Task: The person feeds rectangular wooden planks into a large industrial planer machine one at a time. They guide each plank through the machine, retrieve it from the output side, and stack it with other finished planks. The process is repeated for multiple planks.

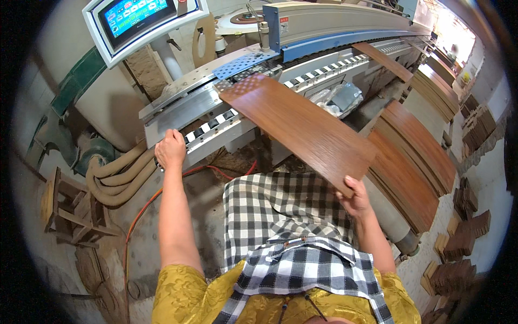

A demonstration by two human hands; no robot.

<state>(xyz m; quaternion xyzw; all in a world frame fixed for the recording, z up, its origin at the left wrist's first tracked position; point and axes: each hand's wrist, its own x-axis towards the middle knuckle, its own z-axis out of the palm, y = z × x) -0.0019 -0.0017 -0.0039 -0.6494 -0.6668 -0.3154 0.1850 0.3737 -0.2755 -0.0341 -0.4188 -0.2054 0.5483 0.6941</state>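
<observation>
A long brown wood-grain panel point(307, 127) slants from the machine toward me. Its far end lies on the machine bed, beside a blue perforated plate point(245, 63). My right hand point(356, 197) grips the panel's near right corner, thumb on top. Over at the left, my left hand point(170, 149) is closed at the near end of the metal guide table point(183, 116). A small dark end pokes out below its fingers; what it belongs to is hidden. Black and white rollers point(210, 124) line the rail just right of that hand.
A control screen point(137, 19) stands upper left. Stacked brown panels point(404, 173) lie to the right, near a metal roller point(391, 218). Another panel point(383, 61) rests farther along the machine. Beige hoses point(121, 178), an orange hose point(132, 224) and a wooden stool point(75, 208) occupy the left.
</observation>
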